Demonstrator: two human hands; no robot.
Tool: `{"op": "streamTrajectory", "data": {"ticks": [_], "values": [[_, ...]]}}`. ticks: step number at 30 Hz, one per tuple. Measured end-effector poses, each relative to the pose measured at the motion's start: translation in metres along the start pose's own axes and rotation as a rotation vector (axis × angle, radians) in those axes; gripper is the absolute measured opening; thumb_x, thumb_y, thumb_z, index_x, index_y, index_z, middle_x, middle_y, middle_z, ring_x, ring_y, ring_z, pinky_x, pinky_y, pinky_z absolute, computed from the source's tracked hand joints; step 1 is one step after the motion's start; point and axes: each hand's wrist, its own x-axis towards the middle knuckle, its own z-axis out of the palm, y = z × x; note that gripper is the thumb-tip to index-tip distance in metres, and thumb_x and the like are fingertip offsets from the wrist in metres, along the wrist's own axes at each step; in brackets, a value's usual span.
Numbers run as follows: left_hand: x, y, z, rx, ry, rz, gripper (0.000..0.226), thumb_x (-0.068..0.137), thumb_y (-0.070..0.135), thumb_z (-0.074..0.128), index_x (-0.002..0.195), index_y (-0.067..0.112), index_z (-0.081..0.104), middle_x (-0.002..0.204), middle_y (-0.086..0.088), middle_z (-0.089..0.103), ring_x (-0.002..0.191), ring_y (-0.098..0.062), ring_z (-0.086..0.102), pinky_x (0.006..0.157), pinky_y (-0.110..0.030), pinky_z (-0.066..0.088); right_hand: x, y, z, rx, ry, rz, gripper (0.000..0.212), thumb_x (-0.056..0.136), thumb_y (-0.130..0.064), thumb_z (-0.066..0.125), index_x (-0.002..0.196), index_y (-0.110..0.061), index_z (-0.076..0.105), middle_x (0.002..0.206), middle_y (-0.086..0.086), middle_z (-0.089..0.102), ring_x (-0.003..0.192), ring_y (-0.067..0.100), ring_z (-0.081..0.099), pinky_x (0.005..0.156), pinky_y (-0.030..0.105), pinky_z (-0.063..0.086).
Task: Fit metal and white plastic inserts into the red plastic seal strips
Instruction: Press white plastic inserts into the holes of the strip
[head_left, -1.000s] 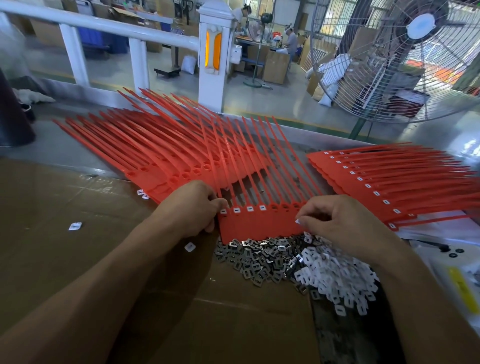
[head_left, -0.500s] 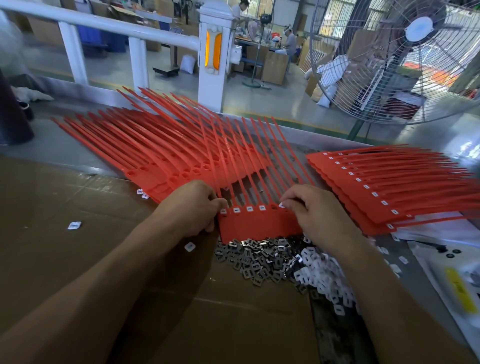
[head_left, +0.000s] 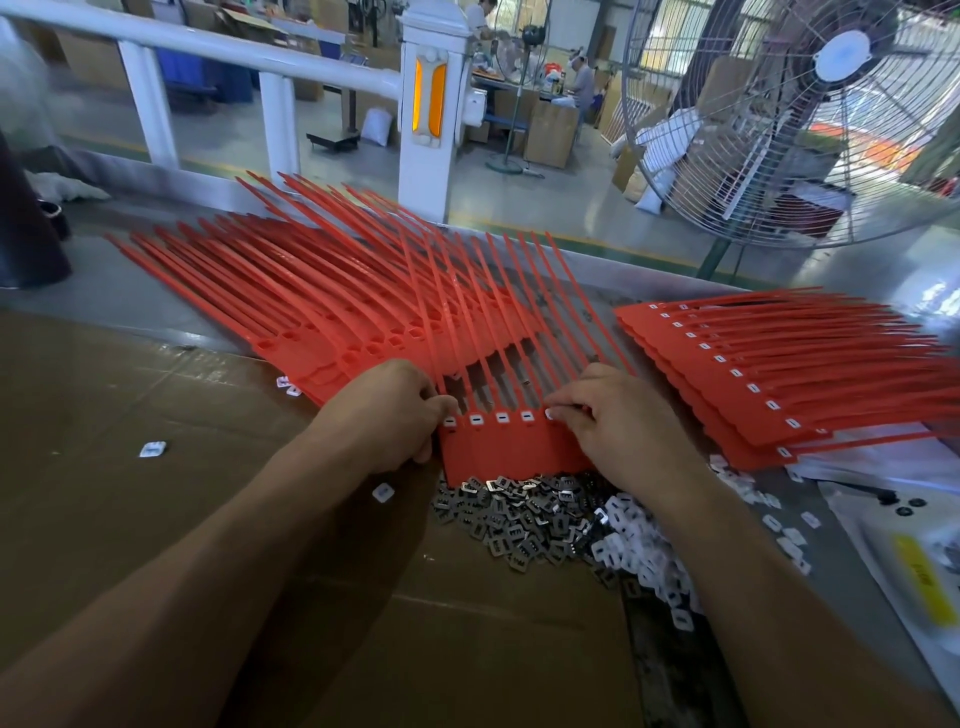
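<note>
1. We see a joined row of flat red plastic seal strips (head_left: 506, 449) lying in the middle of the worktop, its broad tag end toward the person and its thin tails fanning away toward the far edge
2. The left hand (head_left: 387, 413) has its fingers curled onto the left end of that row, thumb and forefinger pinching the corner by the first slot
3. The right hand (head_left: 621, 415) is curled over the right end of the row, its fingertips (head_left: 558, 411) pressing a small white plastic insert (head_left: 549, 414) at the fifth slot; we cannot tell whether the piece is fully seated
4. Four slots to the left of it already carry white inserts, in a line along the top of the tag end
5. Just below the row, touching its near edge, lies a heap of small grey metal inserts (head_left: 511, 519), and beside it to the right a heap of white plastic inserts (head_left: 641, 564), partly under the right forearm
6. To the left and behind, a large fanned pile of red seal strips with open slots (head_left: 291, 306) overlaps the row's tails
7. To the right, well apart from the hands, a stack of red seal strips fitted with white inserts (head_left: 769, 374) lies with its tails pointing right
8. The hands work over a brown cardboard sheet (head_left: 104, 415); a few stray white inserts lie on it
9. Beyond the table stand a white railing post with an orange reflector (head_left: 430, 98) and a large wire-caged floor fan (head_left: 810, 114)
</note>
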Motion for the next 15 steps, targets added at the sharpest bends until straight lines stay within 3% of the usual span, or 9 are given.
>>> {"op": "streamTrajectory", "data": {"ticks": [5, 9, 15], "values": [[0.000, 0.001, -0.001, 0.001, -0.006, -0.009, 0.031, 0.101, 0.044, 0.056, 0.086, 0.021, 0.069, 0.055, 0.004, 0.068, 0.033, -0.003, 0.050, 0.039, -0.020, 0.036, -0.005, 0.001, -0.002, -0.062, -0.069, -0.052, 0.030, 0.105, -0.022, 0.058, 0.132, -0.024, 0.070, 0.113, -0.003, 0.062, 0.107, 0.017, 0.059, 0.092, 0.041, 0.052], [-0.001, 0.002, 0.000, -0.008, -0.005, -0.017, 0.031, 0.101, 0.043, 0.056, 0.086, 0.020, 0.068, 0.053, 0.004, 0.067, 0.033, -0.003, 0.049, 0.036, -0.017, 0.035, -0.010, 0.001, -0.005, -0.031, -0.035, -0.033, 0.039, 0.106, -0.014, 0.052, 0.142, -0.025, 0.063, 0.113, -0.005, 0.060, 0.104, 0.014, 0.057, 0.088, 0.037, 0.053], [-0.001, 0.002, -0.001, 0.001, -0.002, -0.008, 0.032, 0.102, 0.042, 0.056, 0.085, 0.019, 0.069, 0.052, 0.005, 0.067, 0.032, -0.002, 0.049, 0.033, -0.015, 0.033, -0.016, 0.002, -0.010, 0.017, -0.025, 0.007, 0.034, 0.103, -0.009, 0.053, 0.126, -0.022, 0.075, 0.112, -0.008, 0.063, 0.104, 0.010, 0.061, 0.095, 0.035, 0.052]]}}
